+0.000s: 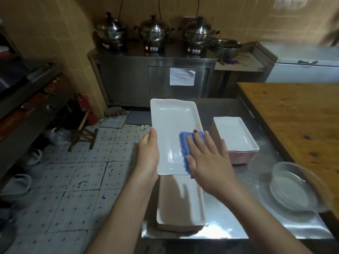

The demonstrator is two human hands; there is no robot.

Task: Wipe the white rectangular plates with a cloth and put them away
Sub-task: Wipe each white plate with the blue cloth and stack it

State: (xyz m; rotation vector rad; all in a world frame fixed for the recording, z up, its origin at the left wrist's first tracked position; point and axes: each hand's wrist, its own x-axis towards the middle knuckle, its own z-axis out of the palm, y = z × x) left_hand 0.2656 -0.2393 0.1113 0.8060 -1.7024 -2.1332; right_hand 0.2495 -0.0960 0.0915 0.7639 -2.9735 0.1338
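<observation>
I hold a long white rectangular plate (172,125) above the steel table (229,217). My left hand (148,151) grips its left edge. My right hand (207,158) lies flat with straight fingers on a blue cloth (183,142), pressing it onto the plate's right side. A small orange and dark stain (197,126) sits on the plate just beyond the cloth. Under the held plate lies a stack of long white plates (183,204). To the right stands a second stack of shorter white rectangular plates (236,136).
A clear glass bowl (293,187) sits at the table's right, beside a wooden tabletop (293,116). Behind stands a steel cabinet (156,79) with three lidded pots (154,30). A tiled floor (73,180) with a small wooden stool (82,129) lies to the left.
</observation>
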